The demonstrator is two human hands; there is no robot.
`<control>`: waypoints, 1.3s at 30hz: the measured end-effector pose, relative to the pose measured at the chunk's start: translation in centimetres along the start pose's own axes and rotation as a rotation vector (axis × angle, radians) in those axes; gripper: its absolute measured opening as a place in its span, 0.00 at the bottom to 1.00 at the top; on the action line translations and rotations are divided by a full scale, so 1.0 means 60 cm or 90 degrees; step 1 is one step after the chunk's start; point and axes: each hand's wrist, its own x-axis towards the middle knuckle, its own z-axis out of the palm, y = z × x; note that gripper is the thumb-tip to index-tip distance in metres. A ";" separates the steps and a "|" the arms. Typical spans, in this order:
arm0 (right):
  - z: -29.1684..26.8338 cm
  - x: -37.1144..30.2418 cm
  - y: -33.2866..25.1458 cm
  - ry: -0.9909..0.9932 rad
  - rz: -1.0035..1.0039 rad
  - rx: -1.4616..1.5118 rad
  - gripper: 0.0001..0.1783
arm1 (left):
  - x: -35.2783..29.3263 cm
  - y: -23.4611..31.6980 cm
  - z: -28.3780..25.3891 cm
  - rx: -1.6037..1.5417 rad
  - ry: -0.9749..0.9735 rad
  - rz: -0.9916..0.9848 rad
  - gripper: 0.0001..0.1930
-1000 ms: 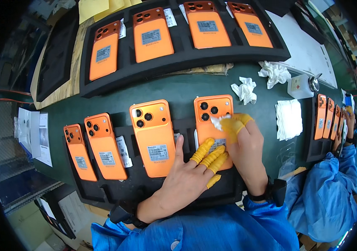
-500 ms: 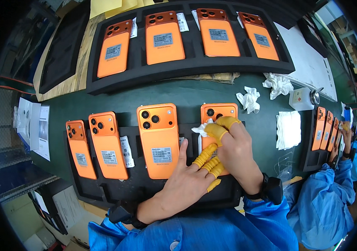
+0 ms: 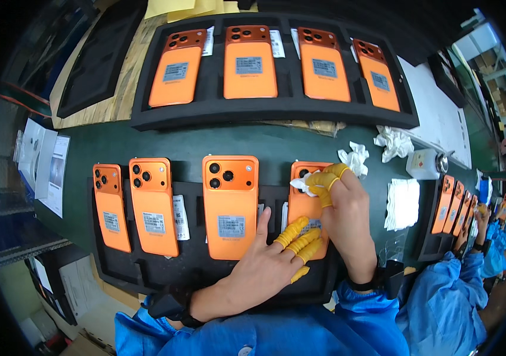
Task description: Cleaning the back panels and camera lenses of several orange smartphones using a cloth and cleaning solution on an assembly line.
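Several orange phones lie back-up in a black foam tray (image 3: 193, 270) in front of me. My left hand (image 3: 270, 264), with yellow finger cots, rests flat on the lower half of the rightmost phone (image 3: 306, 204) in that tray. My right hand (image 3: 342, 204), also in yellow cots, pinches a small white wipe (image 3: 301, 184) against that phone's camera corner. A larger orange phone (image 3: 230, 204) lies just left of my left thumb.
A second black tray (image 3: 270, 110) with several orange phones sits at the far side. Crumpled white wipes (image 3: 355, 157), a folded white cloth (image 3: 403, 203) and a small bottle (image 3: 423, 163) lie to the right. Another person in blue works at right beside more orange phones (image 3: 449, 202).
My right hand with the wipe has shifted slightly left over the phone's camera corner. The left hand stays pressed on the phone.
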 end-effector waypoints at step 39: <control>-0.025 -0.027 0.019 0.229 0.293 0.284 0.07 | 0.001 0.004 0.009 0.077 -0.072 0.001 0.22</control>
